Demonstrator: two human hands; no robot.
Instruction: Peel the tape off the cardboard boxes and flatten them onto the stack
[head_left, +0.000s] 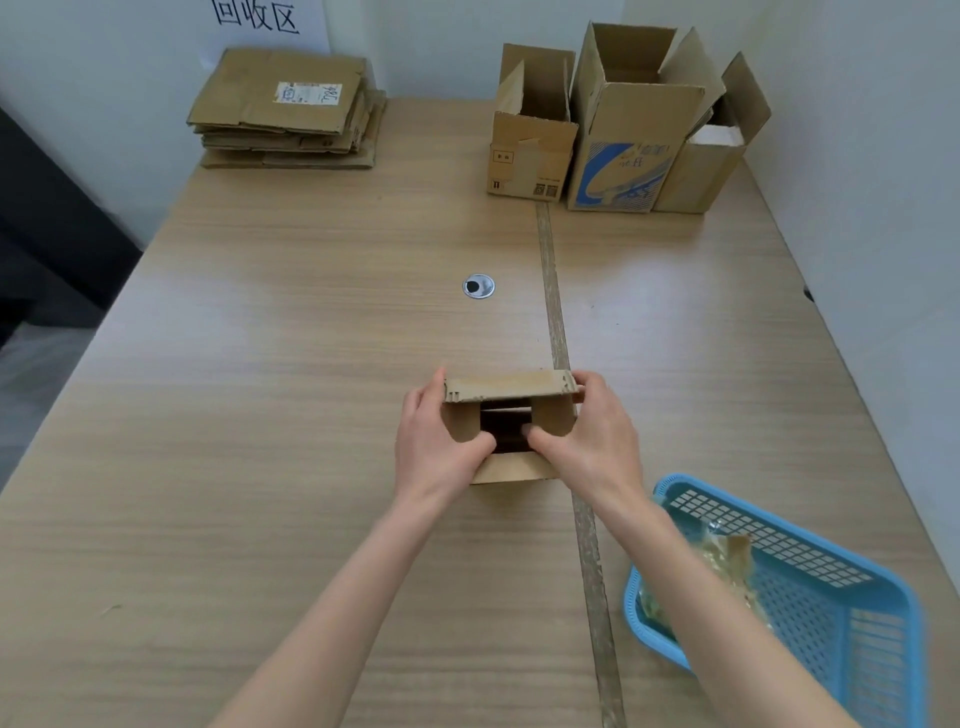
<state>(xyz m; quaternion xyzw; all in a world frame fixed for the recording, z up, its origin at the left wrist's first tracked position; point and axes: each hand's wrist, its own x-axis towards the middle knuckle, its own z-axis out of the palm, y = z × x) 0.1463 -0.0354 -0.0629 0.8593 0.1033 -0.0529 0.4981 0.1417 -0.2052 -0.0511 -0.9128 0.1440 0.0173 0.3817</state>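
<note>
A small brown cardboard box (511, 387) stands on the wooden table (270, 395) in front of me, its top flaps open and its dark inside showing. My left hand (434, 441) grips its left side, thumb on the left inner flap. My right hand (589, 434) grips its right side, thumb on the right inner flap. The stack of flattened cardboard (288, 106) lies at the far left corner, a white label on its top sheet. Three opened boxes stand at the far right: a small one (530, 150), a tall one with blue print (631, 145), and a third (711, 156).
A blue plastic basket (810, 597) with crumpled tape in it sits at the near right edge. A round cable grommet (478, 286) is set in the table's middle, and a seam strip (558, 332) runs down the table. A paper sign hangs on the wall behind the stack.
</note>
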